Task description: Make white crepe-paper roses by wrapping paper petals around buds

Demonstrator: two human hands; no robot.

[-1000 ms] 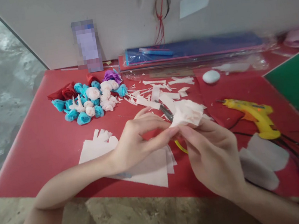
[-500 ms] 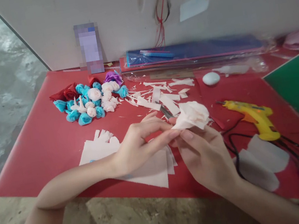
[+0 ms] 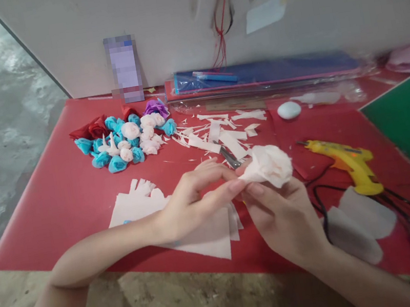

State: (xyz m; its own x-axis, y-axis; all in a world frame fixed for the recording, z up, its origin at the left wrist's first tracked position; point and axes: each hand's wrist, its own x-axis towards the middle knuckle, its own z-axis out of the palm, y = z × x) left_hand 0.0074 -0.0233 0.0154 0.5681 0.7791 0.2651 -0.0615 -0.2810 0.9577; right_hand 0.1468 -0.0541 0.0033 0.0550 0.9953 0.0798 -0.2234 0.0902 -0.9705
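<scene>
Pinches the white paper flower (image 3: 272, 164) by its narrow base with left hand (image 3: 185, 203) and right hand (image 3: 284, 221), above the red table (image 3: 49, 199), lengthwise rightward from the grip, nearer the right hand.

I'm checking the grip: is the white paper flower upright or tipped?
Tipped: the white paper flower is held sideways by the left hand and right hand, narrow base leftward, bloom rightward.

Single head-worn view, looking forward and down, close over the hands (image 3: 187, 200), red table (image 3: 56, 198) below, pale panel (image 3: 164, 20) beyond.
</scene>
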